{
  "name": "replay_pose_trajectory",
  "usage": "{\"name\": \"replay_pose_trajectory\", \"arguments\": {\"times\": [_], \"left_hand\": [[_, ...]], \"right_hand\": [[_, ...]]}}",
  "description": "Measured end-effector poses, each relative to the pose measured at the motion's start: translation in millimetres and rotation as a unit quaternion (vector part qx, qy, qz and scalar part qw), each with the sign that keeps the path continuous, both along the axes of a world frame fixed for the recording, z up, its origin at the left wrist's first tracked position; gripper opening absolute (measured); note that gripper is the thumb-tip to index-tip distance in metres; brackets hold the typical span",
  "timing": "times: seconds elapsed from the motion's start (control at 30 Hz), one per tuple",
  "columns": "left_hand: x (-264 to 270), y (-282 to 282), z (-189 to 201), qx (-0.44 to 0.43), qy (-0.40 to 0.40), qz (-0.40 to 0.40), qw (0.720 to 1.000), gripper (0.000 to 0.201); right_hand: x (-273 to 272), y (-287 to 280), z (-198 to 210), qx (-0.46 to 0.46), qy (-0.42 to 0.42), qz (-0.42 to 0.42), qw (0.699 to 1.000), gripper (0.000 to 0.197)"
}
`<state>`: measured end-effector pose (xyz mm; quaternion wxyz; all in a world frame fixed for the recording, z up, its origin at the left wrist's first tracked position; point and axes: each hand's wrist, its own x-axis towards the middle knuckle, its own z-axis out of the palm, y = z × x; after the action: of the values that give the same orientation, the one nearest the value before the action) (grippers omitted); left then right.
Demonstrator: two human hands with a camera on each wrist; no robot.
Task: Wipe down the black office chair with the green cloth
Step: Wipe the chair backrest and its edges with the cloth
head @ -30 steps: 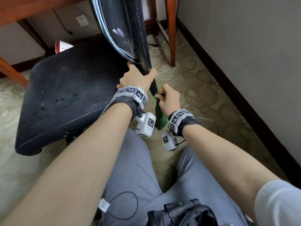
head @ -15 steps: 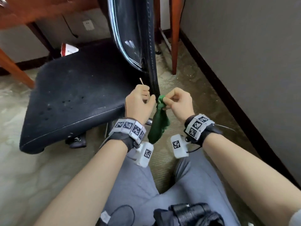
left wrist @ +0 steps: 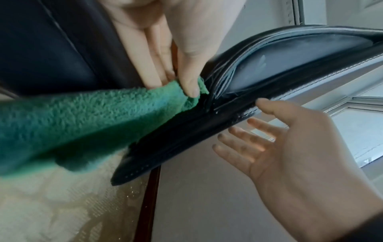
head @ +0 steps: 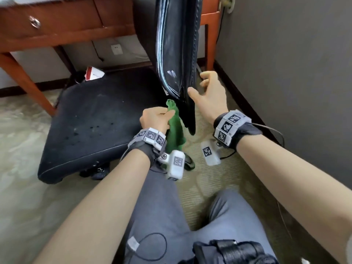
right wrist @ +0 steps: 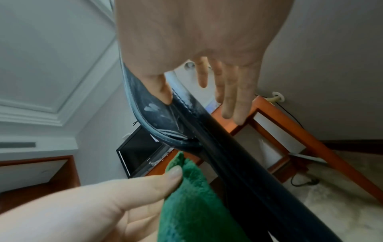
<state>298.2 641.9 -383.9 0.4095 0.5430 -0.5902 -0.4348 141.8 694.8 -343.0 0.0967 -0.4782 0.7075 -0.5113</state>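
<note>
The floor (head: 22, 145) is pale patterned carpet, open to the left of the chair (head: 99, 119) and in a narrower strip between the chair and the grey wall (head: 285, 63) on the right. A wooden desk (head: 62, 25) stands behind, its legs close on either side of the chair. The chair's black seat spreads to the left, and its backrest (head: 177, 44) rises edge-on in the middle, tapering to a point near the hands. The person's grey-trousered legs fill the lower foreground.

The cloth (head: 176, 128) hangs in a green bunch beside the backrest's lower edge, its top corner just beside the seam. The left hand (head: 155, 120) pinches that corner between thumb and fingers, with the rest dangling below the wrist. The right hand (head: 209, 94) is spread, fingers loosely apart and holding nothing, with its thumb at the backrest's right edge; actual contact is unclear.
</note>
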Motion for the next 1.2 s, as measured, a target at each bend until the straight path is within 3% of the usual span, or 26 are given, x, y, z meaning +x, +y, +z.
{"name": "replay_pose_trajectory", "arguments": {"times": [0.13, 0.33, 0.47, 0.53, 0.6, 0.7, 0.87, 1.03, 1.2], "left_hand": [[-20, 5, 14, 0.034, 0.062, -0.01, 0.997, 0.023], [-35, 13, 11, 0.092, 0.2, -0.002, 0.975, 0.032], [-36, 18, 17, 0.102, 0.266, 0.022, 0.958, 0.003], [-40, 16, 20, 0.095, 0.283, 0.045, 0.953, 0.007], [-44, 13, 20, 0.082, 0.251, 0.063, 0.962, 0.008], [-49, 11, 18, 0.042, 0.146, 0.087, 0.985, 0.032], [-53, 15, 25, 0.012, 0.045, 0.101, 0.994, 0.05], [-48, 10, 27, -0.013, -0.006, 0.106, 0.994, 0.046], [-34, 6, 42, -0.039, 0.032, 0.139, 0.989, 0.016]], "right_hand": [[1, -12, 10, 0.045, 0.012, 0.055, 0.997, 0.046], [-4, -11, 5, 0.024, 0.008, 0.047, 0.999, 0.044], [-4, -13, 9, 0.027, 0.034, 0.043, 0.998, 0.043], [-4, -15, 11, 0.024, 0.041, 0.037, 0.998, 0.042], [-3, -15, 11, 0.025, 0.054, 0.032, 0.998, 0.041], [-2, -15, 9, 0.028, 0.069, 0.026, 0.997, 0.04], [-3, -13, 9, 0.026, 0.071, 0.019, 0.997, 0.034], [-1, -13, 7, 0.023, 0.07, 0.011, 0.997, 0.031], [2, -12, 6, 0.025, 0.07, -0.007, 0.997, 0.03]]}}
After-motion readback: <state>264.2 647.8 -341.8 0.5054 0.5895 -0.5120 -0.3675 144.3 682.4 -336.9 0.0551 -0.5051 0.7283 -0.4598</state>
